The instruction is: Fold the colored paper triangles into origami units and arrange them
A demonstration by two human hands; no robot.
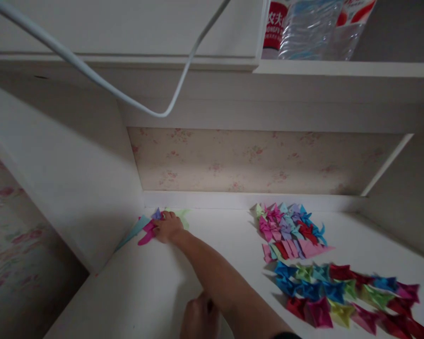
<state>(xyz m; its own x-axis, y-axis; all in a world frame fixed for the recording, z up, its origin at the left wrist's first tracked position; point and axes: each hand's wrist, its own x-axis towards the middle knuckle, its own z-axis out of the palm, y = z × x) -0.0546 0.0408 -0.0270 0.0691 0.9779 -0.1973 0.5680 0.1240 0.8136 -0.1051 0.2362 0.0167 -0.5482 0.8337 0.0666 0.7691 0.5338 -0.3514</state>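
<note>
My right hand (167, 227) reaches across to the back left of the white tabletop, fingers slightly apart over a small group of coloured origami pieces. Under and beside its fingers lie a magenta folded paper (148, 233), a purple one (157, 214) and a pale green one (182, 216). A light blue pointed paper (136, 230) leans along the side panel. Whether the fingertips grip any piece is hidden. My left hand (199, 318) is closed at the bottom edge, partly behind my right forearm; whatever it may hold is hidden.
Origami rows stand at right: a tight multicoloured cluster (286, 223), a row of flat pieces (293, 249), and larger puffed pieces (332, 292). A white cable (127, 99) hangs in front. Packed bottles (311, 30) sit on the upper shelf (346, 69). A side panel (74, 165) bounds the left.
</note>
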